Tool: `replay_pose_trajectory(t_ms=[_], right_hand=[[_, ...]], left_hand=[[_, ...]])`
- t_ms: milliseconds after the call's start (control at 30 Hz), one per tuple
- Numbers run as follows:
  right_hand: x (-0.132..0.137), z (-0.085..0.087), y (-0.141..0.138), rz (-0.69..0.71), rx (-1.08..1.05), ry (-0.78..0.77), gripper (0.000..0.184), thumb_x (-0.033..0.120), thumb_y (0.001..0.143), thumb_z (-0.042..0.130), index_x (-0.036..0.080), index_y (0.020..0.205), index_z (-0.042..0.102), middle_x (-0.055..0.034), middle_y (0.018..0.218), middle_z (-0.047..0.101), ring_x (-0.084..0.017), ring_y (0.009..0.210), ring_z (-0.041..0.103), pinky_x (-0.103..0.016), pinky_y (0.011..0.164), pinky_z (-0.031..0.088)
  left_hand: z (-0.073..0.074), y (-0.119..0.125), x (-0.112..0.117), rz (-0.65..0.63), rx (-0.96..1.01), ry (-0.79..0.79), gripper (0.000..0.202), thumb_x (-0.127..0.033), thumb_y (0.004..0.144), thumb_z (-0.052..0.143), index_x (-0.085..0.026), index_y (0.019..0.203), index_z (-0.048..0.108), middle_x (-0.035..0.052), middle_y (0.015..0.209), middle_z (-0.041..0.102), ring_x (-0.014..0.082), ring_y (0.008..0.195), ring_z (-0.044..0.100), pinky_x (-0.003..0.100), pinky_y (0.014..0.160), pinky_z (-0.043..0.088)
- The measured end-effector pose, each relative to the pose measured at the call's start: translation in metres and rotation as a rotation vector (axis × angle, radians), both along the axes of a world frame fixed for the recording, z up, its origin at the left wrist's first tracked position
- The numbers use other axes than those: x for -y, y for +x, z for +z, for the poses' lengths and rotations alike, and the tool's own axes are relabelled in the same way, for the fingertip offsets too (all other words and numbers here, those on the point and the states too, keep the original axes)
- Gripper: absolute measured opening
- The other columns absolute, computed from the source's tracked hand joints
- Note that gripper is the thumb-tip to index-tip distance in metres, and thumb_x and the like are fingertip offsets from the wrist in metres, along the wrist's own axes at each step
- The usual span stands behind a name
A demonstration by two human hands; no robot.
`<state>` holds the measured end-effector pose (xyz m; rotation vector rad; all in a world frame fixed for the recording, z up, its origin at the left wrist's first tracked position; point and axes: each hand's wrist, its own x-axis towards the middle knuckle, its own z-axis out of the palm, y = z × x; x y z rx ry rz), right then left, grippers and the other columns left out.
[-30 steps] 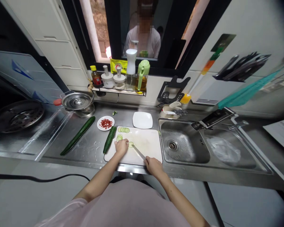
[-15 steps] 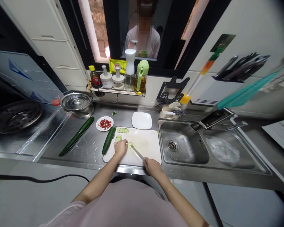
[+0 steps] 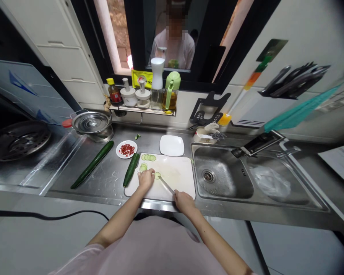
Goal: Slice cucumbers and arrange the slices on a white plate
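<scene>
In the head view, my right hand (image 3: 185,200) grips a kitchen knife (image 3: 166,185); its blade tip touches a round cucumber slice (image 3: 157,175) on the white cutting board (image 3: 179,173). My left hand (image 3: 146,178) rests on the board with fingers curled, just left of that slice. Whatever lies under those fingers is hidden. A small stack of cucumber slices (image 3: 143,167) shows behind the left hand, and an overlapping row of slices (image 3: 148,157) lies at the board's far left. A cut cucumber (image 3: 131,170) leans along the board's left edge.
A whole cucumber (image 3: 92,165) lies farther left. Behind the board are a plate of chopped red pieces (image 3: 126,149) and a white square plate (image 3: 171,146). A lidded steel pot (image 3: 92,124) stands back left; the sink (image 3: 222,179) adjoins on the right.
Almost nothing differs. Both hands, the knife and the slices keep their places, with only a slight shift of the camera.
</scene>
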<state>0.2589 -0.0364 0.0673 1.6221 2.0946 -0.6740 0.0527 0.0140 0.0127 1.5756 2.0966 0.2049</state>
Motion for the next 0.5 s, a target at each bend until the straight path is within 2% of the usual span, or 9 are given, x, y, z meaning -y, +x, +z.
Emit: replay_pose_trajectory(t_ms=[500], right_hand=[[-0.010,-0.002,-0.011,0.031,-0.014,0.013,0.032,0.021,0.093,0.032,0.017,0.112,0.058,-0.0139,0.100,0.069,-0.023,0.096,0.065,-0.031,0.076,0.044]], left_hand=[[-0.003,-0.001,0.000,-0.013,0.001,0.020,0.026,-0.023,0.085,0.048,-0.027,0.102,0.067,0.0059,0.095,0.071,0.0228,0.098,0.060,0.038,0.089,0.027]])
